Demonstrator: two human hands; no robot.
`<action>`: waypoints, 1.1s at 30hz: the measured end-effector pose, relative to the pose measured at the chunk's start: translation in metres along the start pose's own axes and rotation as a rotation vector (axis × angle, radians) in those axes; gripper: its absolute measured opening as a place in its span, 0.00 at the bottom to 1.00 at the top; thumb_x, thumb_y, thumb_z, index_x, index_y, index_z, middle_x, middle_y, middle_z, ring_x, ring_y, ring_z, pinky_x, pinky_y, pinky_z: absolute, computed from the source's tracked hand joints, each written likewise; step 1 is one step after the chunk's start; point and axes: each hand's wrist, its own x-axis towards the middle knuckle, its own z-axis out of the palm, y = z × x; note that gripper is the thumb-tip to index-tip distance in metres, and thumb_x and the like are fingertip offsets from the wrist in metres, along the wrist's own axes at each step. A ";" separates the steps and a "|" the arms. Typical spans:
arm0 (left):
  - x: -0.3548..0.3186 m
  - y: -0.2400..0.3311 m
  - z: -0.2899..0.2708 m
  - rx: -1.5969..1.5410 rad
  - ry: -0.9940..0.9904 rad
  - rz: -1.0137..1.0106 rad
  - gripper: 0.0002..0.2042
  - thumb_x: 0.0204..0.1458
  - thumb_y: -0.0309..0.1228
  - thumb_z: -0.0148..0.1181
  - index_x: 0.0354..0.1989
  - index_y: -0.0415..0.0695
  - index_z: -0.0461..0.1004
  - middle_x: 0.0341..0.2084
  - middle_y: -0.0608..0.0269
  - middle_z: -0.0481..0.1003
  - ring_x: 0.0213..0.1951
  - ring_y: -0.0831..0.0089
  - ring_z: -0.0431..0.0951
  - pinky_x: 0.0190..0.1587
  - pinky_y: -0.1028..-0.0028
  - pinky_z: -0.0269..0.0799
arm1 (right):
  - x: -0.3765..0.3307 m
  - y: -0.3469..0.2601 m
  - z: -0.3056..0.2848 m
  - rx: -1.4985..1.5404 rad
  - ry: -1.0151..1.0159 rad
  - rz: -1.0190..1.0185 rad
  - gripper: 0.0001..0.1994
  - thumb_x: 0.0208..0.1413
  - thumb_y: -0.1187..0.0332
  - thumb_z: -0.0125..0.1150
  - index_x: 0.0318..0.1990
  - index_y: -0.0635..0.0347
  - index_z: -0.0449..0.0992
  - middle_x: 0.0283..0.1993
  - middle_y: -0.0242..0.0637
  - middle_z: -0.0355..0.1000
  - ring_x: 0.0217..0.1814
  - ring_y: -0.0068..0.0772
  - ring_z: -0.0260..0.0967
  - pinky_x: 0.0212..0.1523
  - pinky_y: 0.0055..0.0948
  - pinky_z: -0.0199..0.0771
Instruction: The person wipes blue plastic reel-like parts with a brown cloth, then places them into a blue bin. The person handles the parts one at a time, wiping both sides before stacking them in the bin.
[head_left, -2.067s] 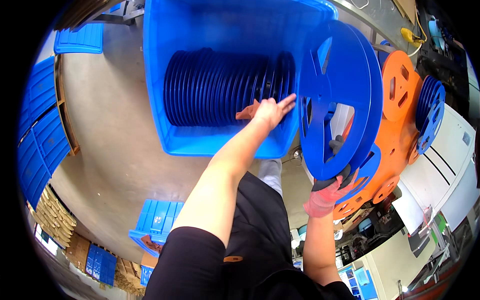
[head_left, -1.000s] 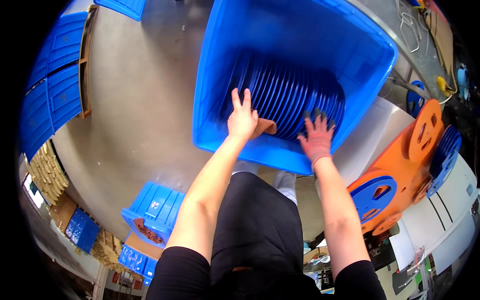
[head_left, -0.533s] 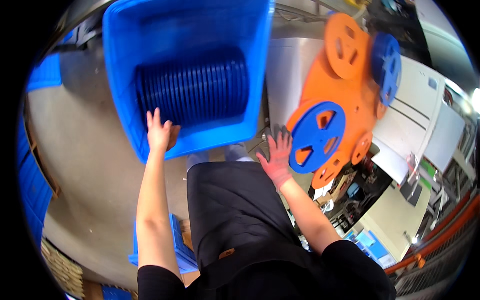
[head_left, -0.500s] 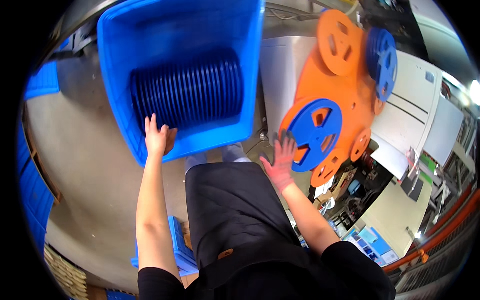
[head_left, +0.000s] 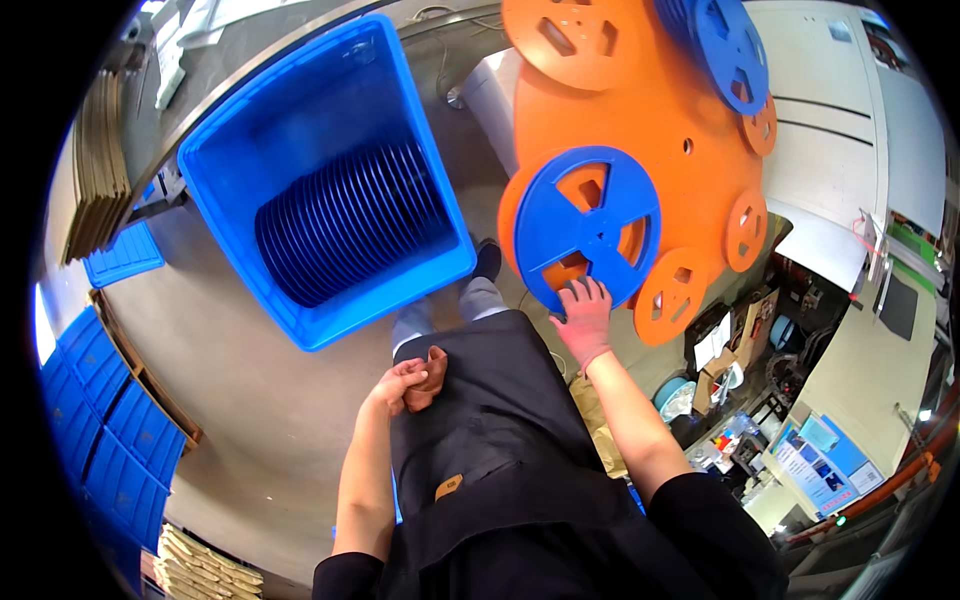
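My right hand (head_left: 584,318) wears a red glove with dark fingertips. Its fingers lie over the lower rim of a blue spoked plastic reel (head_left: 600,232), which is mounted upright on a large orange plate (head_left: 690,190). My bare left hand (head_left: 400,382) is curled in front of my black apron (head_left: 470,400). A reddish-brown shape shows at its fingers; whether it is something held or the shaded palm I cannot make out. To the left stands a deep blue bin (head_left: 330,330), with a row of dark blue discs (head_left: 350,225) standing on edge inside.
Smaller orange slotted discs (head_left: 668,297) sit around the plate, and more blue reels (head_left: 728,55) hang at its upper right. Stacked blue crates (head_left: 110,410) stand at far left. A metal table (head_left: 235,50) runs behind the bin; a cluttered bench (head_left: 840,400) is at right.
My right hand has gone from open beside the blue reel to its lower rim. My left hand has drawn back from the bin to my apron. The view has turned to the right.
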 end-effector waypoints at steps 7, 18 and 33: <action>-0.024 0.010 0.081 0.108 0.246 0.319 0.18 0.54 0.23 0.59 0.54 0.37 0.67 0.49 0.62 0.74 0.50 0.74 0.73 0.55 0.74 0.68 | -0.005 0.012 -0.102 -0.032 -0.198 -0.307 0.24 0.42 0.47 0.67 0.43 0.50 0.74 0.49 0.37 0.70 0.62 0.39 0.61 0.70 0.54 0.40; -0.177 0.112 0.208 -0.394 -0.186 0.923 0.24 0.53 0.32 0.56 0.60 0.43 0.65 0.57 0.56 0.69 0.58 0.60 0.70 0.61 0.60 0.66 | -0.062 0.032 -0.256 2.229 0.117 -0.207 0.21 0.58 0.63 0.52 0.59 0.54 0.68 0.73 0.43 0.49 0.75 0.49 0.42 0.67 0.44 0.55; -0.356 0.172 0.272 0.500 0.431 1.801 0.18 0.59 0.22 0.45 0.58 0.35 0.65 0.59 0.54 0.66 0.60 0.62 0.67 0.62 0.66 0.60 | -0.093 -0.048 -0.305 2.001 0.394 -0.366 0.22 0.65 0.68 0.42 0.64 0.35 0.65 0.71 0.20 0.55 0.67 0.33 0.58 0.59 0.26 0.65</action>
